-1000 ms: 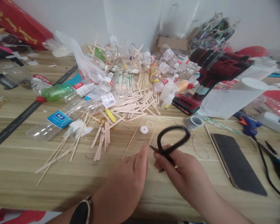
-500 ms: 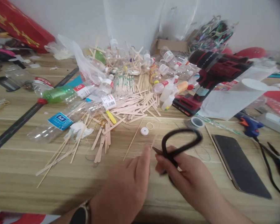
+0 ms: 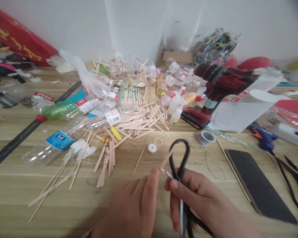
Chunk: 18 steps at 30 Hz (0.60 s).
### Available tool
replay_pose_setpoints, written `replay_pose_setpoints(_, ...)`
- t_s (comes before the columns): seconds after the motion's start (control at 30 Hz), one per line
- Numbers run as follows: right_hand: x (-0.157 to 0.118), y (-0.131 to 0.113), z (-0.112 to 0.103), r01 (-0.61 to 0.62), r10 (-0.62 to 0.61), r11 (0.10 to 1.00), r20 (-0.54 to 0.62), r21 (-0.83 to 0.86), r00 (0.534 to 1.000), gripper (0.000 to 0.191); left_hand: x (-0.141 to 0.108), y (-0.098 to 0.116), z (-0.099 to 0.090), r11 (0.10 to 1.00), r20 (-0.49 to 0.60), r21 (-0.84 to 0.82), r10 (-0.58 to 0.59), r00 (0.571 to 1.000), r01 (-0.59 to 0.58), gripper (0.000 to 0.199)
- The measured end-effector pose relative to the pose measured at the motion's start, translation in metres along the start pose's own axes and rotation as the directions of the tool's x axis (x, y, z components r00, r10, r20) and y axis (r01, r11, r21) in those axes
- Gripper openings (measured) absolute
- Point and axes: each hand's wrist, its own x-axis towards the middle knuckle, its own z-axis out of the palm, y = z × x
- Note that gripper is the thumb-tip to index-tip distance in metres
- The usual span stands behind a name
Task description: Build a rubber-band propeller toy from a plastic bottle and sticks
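Note:
My left hand (image 3: 136, 201) is closed around a thin wooden stick (image 3: 167, 159), whose end sticks up past the fingertips. In my right hand (image 3: 198, 195) are black-handled scissors (image 3: 180, 165), held near the pivot with the blades apart. One blade tip touches or nearly touches the stick just above my left fingers. Past the hands lie a small white disc (image 3: 152, 148) and a pale ring (image 3: 158, 142). The rest of the stick is hidden by my left hand.
Wooden sticks (image 3: 139, 122) and plastic bottles (image 3: 56, 142) pile up ahead and left. A red drill (image 3: 213, 89) stands at the right, with a wire spool (image 3: 206, 138), a phone (image 3: 259, 185) and a blue glue gun (image 3: 263, 137) nearer.
The scissors have turned in my right hand, so one blade now points down and the other toward the stick. The stick shows more clearly. The view has shifted slightly.

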Motion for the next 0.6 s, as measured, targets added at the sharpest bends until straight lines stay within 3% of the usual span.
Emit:
replay_pose_setpoints(0.03,-0.001,0.0,0.0,-0.03,0.029,0.999,0.023,0.035,0.999,0.04,0.0,-0.002,0.002,0.997,-0.001,-0.06,-0.05,0.999,0.05,0.033)
replay_pose_setpoints(0.1,-0.003,0.006,0.0,0.05,-0.061,0.994,-0.118,-0.098,0.991,0.033,0.003,-0.004,0.002,0.925,0.111,-0.29,-0.222,0.969,0.245,0.031)
replay_pose_setpoints(0.13,-0.002,0.01,-0.001,0.112,-0.16,0.966,-0.202,-0.232,0.966,0.028,0.005,-0.004,0.001,0.82,0.233,-0.431,-0.303,0.924,0.378,0.031)
replay_pose_setpoints(0.23,0.002,0.021,-0.001,0.183,-0.386,0.831,-0.307,-0.526,0.87,0.017,0.013,0.002,-0.003,0.301,0.623,-0.633,-0.349,0.7,0.713,0.037)
replay_pose_setpoints(0.3,0.005,0.024,0.0,0.173,-0.386,0.828,-0.317,-0.534,0.866,0.015,0.017,0.005,-0.005,0.043,0.749,-0.604,-0.31,0.585,0.796,0.044)
replay_pose_setpoints(0.33,0.007,0.024,0.001,0.162,-0.355,0.85,-0.319,-0.502,0.879,0.016,0.017,0.005,-0.005,-0.035,0.778,-0.59,-0.293,0.556,0.807,0.047)
replay_pose_setpoints(0.4,0.008,0.022,0.002,0.153,-0.293,0.89,-0.279,-0.43,0.915,0.018,0.018,0.005,-0.003,-0.119,0.796,-0.586,-0.27,0.542,0.802,0.051)
replay_pose_setpoints(0.47,0.007,0.019,0.003,0.154,-0.265,0.904,-0.238,-0.4,0.934,0.021,0.017,0.004,-0.002,-0.149,0.793,-0.596,-0.263,0.549,0.789,0.052)
replay_pose_setpoints(0.6,0.006,0.017,-0.001,0.135,-0.305,0.876,-0.314,-0.464,0.899,0.022,0.018,0.003,-0.002,-0.17,0.804,-0.583,-0.258,0.535,0.794,0.05)
